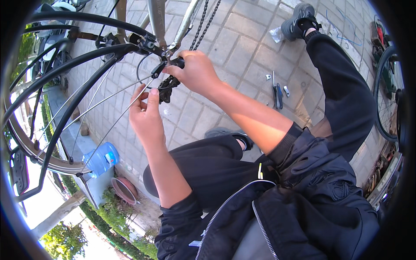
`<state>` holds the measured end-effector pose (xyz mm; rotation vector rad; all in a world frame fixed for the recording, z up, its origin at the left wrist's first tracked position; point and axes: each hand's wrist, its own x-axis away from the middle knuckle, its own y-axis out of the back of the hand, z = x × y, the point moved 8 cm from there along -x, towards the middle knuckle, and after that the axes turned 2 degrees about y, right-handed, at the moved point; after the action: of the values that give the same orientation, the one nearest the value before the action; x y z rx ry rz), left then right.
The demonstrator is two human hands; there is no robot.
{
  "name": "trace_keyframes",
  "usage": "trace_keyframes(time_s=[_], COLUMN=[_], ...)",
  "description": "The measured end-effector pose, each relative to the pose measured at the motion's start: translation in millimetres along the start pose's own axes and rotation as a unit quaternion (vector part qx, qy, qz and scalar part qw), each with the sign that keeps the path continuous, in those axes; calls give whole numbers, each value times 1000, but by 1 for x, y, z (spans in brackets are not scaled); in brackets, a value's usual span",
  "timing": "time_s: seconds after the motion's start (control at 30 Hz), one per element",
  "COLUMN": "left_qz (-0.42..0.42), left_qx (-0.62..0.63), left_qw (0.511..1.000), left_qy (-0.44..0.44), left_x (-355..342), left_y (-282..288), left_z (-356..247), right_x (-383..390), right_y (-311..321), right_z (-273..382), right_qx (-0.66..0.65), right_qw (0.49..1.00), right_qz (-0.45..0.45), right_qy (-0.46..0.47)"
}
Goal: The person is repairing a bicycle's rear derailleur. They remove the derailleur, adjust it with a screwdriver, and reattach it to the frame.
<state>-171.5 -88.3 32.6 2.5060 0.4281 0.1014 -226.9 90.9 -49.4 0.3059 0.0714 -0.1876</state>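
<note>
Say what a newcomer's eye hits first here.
The right hand at the rear derailleur, upper middle, with the left hand just below and to its left. Next, black curved tubes sweeping across the upper left, then the translucent blue water jug at left, below mid-height.

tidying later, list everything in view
bicycle frame: 1, metallic, top
curved bars: several, black, upper left
wheel: 1, grey, left
chain: 1, dark, top
derailleur: 1, black, upper centre
folding tool: 1, dark, on paving
metal pieces: several, silver, on paving
second wheel: 1, black, right
bottle: 1, blue, lower left
basin: 1, reddish, lower left
shoes: 2, dark, on paving
clothes: several, black, lower right
left hand: 1, bare, near derailleur
right hand: 1, bare, upper centre
</note>
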Motion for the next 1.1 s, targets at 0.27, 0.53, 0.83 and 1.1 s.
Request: trace_keyframes(time_s=[0.27, 0.53, 0.83, 1.1], left_qz=[8, -12, -89, -135], left_qx=[34, 181, -272, -336], left_qw=[999, 983, 941, 926], left_qy=[-18, 8, -180, -110], left_x=[-5, -8, 2, -7], left_y=[-12, -23, -35, -56], left_z=[7, 6, -6, -9], right_x=[1, -5, -15, -17], right_y=[-10, -13, -18, -18], right_z=[-10, -10, -8, -12], right_qx=[-8, -39, -25, 8], right_qw=[1000, 998, 994, 995], right_qz=[12, 53, 106, 86], right_qy=[1, -8, 32, 57])
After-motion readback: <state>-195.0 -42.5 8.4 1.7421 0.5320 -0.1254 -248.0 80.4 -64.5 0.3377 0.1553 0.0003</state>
